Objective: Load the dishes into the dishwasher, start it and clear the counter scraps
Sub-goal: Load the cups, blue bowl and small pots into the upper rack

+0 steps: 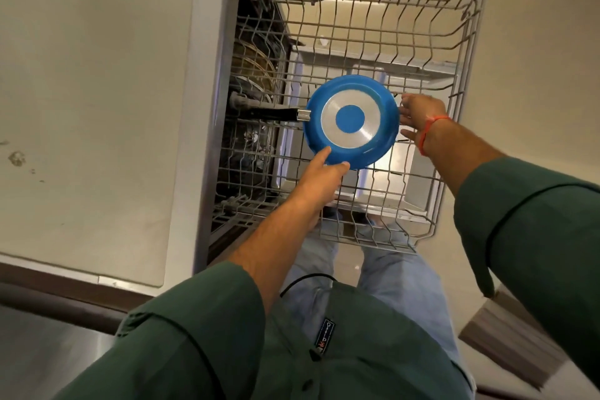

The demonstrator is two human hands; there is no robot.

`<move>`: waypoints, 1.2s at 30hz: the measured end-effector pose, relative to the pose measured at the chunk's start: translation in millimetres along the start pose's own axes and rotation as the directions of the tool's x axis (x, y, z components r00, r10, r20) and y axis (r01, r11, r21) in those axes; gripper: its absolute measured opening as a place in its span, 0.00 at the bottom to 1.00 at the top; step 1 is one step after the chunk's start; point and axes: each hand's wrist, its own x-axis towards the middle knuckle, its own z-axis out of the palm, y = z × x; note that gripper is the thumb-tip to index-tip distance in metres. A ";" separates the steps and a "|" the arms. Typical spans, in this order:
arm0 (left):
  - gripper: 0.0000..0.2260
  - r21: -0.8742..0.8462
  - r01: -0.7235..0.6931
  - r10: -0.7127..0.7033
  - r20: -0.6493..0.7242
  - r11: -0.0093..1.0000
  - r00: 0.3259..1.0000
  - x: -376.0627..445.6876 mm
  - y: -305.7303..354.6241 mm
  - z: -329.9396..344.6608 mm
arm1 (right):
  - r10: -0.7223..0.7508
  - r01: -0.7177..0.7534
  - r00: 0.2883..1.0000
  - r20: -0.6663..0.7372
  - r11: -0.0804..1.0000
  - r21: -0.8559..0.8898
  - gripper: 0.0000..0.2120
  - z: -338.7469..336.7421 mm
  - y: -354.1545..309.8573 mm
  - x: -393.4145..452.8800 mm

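1. The pulled-out grey wire dishwasher rack [431, 81] carries the upturned blue round frying pan [352, 122].
2. Left hand [319, 180] and right hand [420, 117] touch its rim, grip wide.
3. Its black handle [272, 114] overhangs; sliding in could snag it.

Upturned blue pan [352, 122] between both hands

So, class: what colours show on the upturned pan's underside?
Blue pan, with a silver ring around a blue centre; head view.
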 end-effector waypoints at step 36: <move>0.31 -0.091 -0.628 0.526 -0.462 0.773 0.714 -192.0 -32.6 -39.6 | -0.502 0.608 0.750 0.431 0.780 -0.148 0.16 32.8 -2.8 -253.5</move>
